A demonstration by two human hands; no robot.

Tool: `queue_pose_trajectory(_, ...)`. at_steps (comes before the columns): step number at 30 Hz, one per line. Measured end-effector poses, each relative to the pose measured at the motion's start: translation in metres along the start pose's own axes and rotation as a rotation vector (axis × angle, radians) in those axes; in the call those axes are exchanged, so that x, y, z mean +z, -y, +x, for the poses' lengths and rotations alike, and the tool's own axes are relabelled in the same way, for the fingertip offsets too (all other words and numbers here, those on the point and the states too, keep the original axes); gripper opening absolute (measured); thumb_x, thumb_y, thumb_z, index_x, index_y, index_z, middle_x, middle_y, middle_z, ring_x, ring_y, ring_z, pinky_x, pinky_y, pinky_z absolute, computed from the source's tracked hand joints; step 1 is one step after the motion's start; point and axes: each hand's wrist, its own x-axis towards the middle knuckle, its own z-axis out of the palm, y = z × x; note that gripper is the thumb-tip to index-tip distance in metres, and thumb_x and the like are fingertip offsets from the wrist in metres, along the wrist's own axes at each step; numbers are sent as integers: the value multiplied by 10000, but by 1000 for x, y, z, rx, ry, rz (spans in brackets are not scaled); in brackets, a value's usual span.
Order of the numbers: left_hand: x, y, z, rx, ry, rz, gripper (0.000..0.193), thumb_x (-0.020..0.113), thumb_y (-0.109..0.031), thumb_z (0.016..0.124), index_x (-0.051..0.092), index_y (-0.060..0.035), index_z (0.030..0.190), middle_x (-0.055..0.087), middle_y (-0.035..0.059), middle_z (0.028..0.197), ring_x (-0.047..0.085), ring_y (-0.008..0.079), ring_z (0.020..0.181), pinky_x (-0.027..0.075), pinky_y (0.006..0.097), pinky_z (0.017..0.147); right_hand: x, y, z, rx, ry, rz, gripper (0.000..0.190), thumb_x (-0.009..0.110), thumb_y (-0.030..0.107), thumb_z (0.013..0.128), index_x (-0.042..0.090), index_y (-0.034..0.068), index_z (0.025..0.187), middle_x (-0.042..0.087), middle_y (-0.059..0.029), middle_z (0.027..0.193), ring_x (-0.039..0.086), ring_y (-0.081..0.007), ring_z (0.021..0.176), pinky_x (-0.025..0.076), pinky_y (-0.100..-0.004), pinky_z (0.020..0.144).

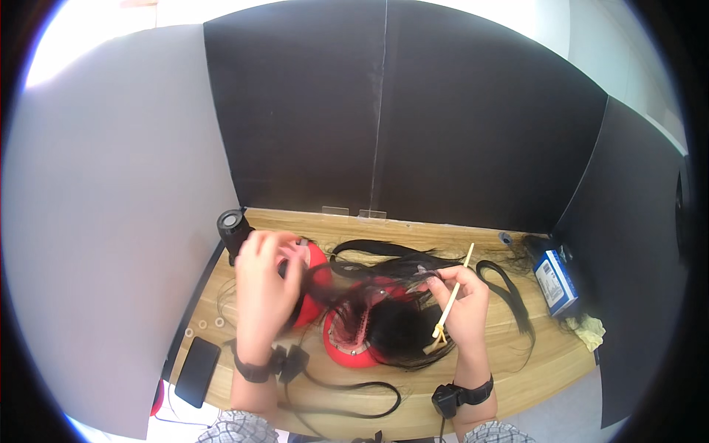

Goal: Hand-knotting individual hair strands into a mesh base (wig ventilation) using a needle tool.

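Note:
My right hand [466,302] grips a thin pale stick [456,288] with a yellow band near its lower end. Its fingertips also pinch dark hair strands above a wig cap [363,326]. That cap has a pinkish mesh, is pinned to a red head block [354,360], and carries a mass of black hair [404,329]. My left hand [263,282] is raised at the left and motion-blurred, thumb apart from the fingers. Loose strands trail near its thumb; whether it holds any I cannot tell. Behind it a second red form [318,263] is partly hidden.
Long black hair locks [382,249] lie behind the block, another lock [507,296] to its right. A black cylindrical speaker [231,230], a dark phone [198,371] and small rings [203,324] are at left. A blue-and-white box [555,283] and crumpled yellowish paper [588,332] sit right. Dark panels [471,122] enclose the wooden table [526,354].

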Motion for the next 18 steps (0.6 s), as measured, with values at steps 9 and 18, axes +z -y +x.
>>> queue_pose_trajectory(9,34,-48,-30,413,444,2,217,814,-196,751,731,-85,918,684,37,909,652,238,768,519,328,711,4,5,-7,-38,83,-71,92,712,-50,863,646,-37,927,658,-48,782,632,-94,663,504,-228,600)
queue_pose_trajectory(18,27,-24,-17,249,439,-134,97,737,-119,805,759,-49,869,684,115,726,665,279,651,528,359,623,9,5,-9,-99,-7,-401,184,866,99,730,705,32,790,640,-79,704,595,-183,639,482,-311,594)
